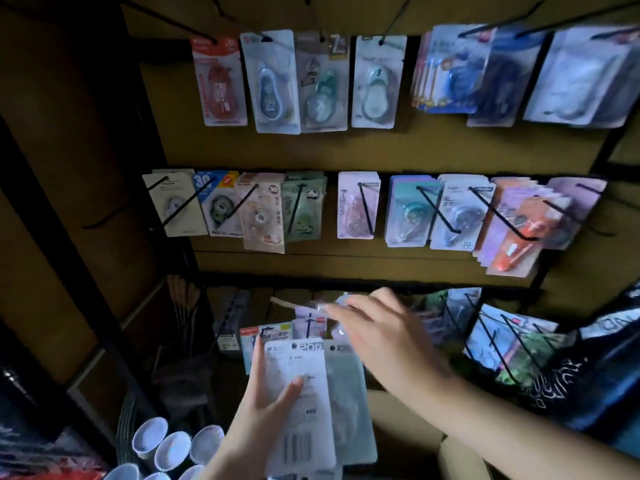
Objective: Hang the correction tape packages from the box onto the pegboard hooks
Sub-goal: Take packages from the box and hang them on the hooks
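Observation:
My left hand [266, 407] grips a stack of correction tape packages [304, 403], white backs facing me, low in the middle. My right hand [377, 330] reaches forward over the stack to the bottom pegboard row and pinches one package [322, 306] at the hooks there; it is blurred by motion. The pegboard [381, 150] carries two full rows of hung correction tape packages, such as a red one [220, 81] top left and an orange one [516, 237] at the right. The cardboard box [408, 427] shows under my right forearm.
Long black hooks [498, 344] jut out at lower right with more packages. Several white cups [162, 445] stand at bottom left. A dark shelf frame [69, 237] runs down the left side. Dark printed fabric [588, 375] hangs at the right edge.

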`<state>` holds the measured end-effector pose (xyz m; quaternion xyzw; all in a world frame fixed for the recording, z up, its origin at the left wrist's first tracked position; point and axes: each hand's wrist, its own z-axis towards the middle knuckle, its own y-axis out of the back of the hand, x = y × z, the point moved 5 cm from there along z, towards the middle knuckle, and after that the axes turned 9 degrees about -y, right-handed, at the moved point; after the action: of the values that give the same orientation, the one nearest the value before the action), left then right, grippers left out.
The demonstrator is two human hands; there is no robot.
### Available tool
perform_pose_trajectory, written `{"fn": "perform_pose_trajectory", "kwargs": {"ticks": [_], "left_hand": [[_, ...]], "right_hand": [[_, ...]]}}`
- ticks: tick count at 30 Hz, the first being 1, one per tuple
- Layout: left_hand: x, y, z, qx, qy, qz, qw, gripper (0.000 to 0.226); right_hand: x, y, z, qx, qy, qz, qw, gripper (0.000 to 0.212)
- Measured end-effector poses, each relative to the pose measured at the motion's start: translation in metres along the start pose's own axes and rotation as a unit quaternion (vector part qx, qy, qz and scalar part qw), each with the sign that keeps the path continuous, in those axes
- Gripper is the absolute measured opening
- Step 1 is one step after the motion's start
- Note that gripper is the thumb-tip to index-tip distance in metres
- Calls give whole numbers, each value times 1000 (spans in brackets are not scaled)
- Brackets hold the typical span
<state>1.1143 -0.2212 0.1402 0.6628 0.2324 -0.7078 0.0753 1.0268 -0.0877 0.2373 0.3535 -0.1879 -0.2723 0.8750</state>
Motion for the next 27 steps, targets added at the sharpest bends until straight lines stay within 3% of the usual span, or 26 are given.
{"fn": "perform_pose_trajectory", "kwargs": {"ticks": [5, 10, 15, 17, 20, 23, 27], "left_hand": [[-15, -36, 3, 3, -74, 4, 997, 64], [-18, -50, 2, 6, -102, 14, 995, 39], [-27, -60, 2, 63, -129, 62, 988, 47], [-33, -65, 3, 82, -145, 68, 984, 53], [-34, -66, 6, 55, -124, 58, 989, 73], [-34, -68, 7, 36, -98, 34, 994, 78], [-33, -68, 7, 13, -79, 21, 997, 63]], "right_hand": [[0, 4, -40, 19, 53, 1, 998, 21], [-26, 12, -40, 109, -82, 220, 966, 33], [-54, 19, -35, 194, -231, 219, 928, 87], [-61, 19, -36, 204, -263, 201, 921, 92], [-63, 18, -38, 208, -278, 181, 920, 82], [-65, 22, -37, 196, -318, 199, 906, 66], [-71, 21, -43, 206, -392, 285, 850, 40]]}}
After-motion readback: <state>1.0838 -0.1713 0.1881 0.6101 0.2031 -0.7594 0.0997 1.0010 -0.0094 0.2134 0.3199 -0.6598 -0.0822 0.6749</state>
